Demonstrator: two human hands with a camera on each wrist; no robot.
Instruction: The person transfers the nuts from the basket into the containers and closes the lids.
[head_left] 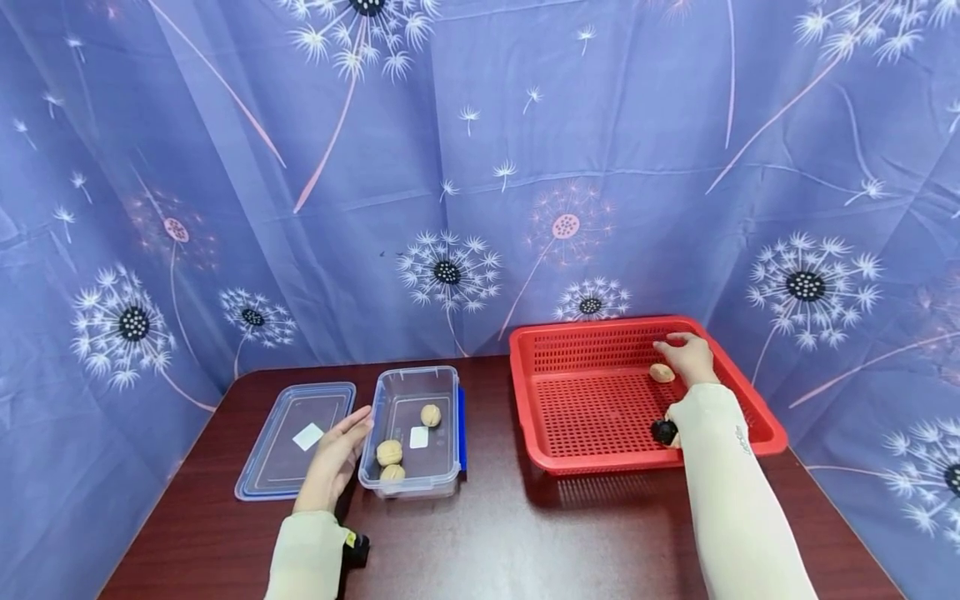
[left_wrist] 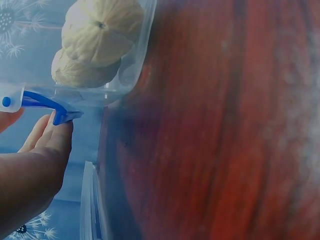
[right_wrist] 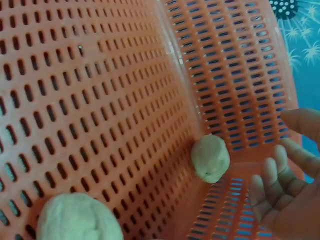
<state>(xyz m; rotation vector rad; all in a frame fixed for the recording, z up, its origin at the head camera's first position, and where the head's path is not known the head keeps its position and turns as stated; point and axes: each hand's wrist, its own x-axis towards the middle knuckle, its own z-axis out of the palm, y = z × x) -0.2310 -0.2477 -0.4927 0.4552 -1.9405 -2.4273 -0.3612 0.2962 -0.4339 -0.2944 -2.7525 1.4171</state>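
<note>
My left hand [head_left: 336, 462] is at the left side of a clear plastic box [head_left: 408, 482], its fingers extended. In the left wrist view, its fingertips touch a blue-edged clip flap [left_wrist: 45, 102] on that box. Inside the box lie three walnuts: one walnut [head_left: 431, 415] toward the back and two near the front left corner. Over the right side of a red plastic basket [head_left: 543, 457] is my right hand [head_left: 692, 360], fingers loosely bent and holding nothing. Beside it a walnut [right_wrist: 210, 158] lies on the basket floor. Another walnut [right_wrist: 79, 220] is nearer the wrist, partly hidden in the head view.
A clear lid [head_left: 262, 475] with a blue seal lies left of the box. A blue clip flap [head_left: 462, 429] hangs on the box's right side. Everything stands on a dark red-brown table [head_left: 495, 542], with a blue dandelion-print curtain [head_left: 510, 250] behind.
</note>
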